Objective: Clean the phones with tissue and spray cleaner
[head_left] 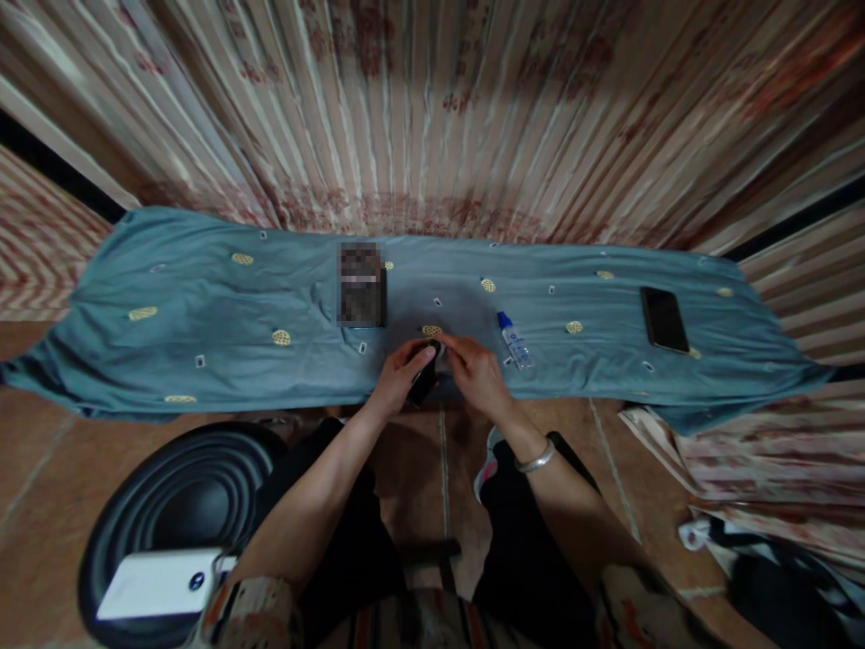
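My left hand (400, 371) is closed around a small black object (423, 379) near the front edge of the cloth-covered table; its kind cannot be made out. At the object's upper end, the fingers of my right hand (477, 373) are bent close together. What they pinch, if anything, is too small to tell. Just right of that hand lies a small clear bottle (517, 348) with a blue cap. Beyond my left hand is a dark, box-like thing (363, 302), its surface pixelated.
A blue-green cloth (317, 370) with a yellow pattern covers the long table. To the far right lies a dark smartphone (665, 319). Pleated curtains (432, 135) hang behind. At lower left, a white device (159, 584) rests on a black round ridged stool (122, 505).
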`<action>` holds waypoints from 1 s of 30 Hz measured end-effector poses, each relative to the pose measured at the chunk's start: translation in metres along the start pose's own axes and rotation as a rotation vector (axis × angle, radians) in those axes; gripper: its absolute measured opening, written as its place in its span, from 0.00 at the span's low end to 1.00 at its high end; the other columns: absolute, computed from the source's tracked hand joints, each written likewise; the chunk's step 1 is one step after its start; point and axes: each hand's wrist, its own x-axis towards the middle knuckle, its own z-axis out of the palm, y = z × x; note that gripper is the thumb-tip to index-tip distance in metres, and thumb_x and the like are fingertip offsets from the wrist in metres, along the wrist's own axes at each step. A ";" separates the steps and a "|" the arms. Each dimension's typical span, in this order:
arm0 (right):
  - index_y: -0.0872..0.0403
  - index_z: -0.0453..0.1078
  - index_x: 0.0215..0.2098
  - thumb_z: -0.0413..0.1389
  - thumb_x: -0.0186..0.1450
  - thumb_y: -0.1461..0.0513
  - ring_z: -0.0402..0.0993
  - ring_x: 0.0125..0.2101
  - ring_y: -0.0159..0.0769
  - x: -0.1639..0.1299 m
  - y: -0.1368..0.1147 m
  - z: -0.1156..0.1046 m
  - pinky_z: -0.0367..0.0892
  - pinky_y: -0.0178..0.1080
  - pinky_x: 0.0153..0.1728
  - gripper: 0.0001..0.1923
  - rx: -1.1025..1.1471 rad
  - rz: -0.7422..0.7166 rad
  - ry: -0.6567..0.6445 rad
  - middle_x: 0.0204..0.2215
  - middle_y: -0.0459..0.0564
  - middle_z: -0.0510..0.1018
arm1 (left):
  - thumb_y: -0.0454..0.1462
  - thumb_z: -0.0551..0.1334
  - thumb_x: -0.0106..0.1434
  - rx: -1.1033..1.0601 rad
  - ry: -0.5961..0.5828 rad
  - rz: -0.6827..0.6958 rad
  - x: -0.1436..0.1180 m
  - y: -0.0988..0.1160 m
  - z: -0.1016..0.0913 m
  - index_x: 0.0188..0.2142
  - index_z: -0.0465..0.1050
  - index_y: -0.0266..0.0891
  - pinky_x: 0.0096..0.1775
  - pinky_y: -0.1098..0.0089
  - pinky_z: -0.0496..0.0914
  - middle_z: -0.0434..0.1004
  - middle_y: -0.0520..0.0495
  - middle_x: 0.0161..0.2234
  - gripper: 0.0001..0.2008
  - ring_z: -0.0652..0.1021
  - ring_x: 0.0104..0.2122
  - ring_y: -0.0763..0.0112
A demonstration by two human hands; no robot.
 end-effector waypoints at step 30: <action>0.52 0.80 0.28 0.70 0.45 0.59 0.78 0.28 0.32 0.015 -0.004 0.042 0.72 0.35 0.34 0.12 1.149 0.805 0.262 0.26 0.44 0.84 | 0.40 0.65 0.59 -0.343 0.198 -0.120 0.020 0.004 -0.006 0.33 0.74 0.35 0.38 0.69 0.74 0.81 0.48 0.28 0.09 0.81 0.33 0.66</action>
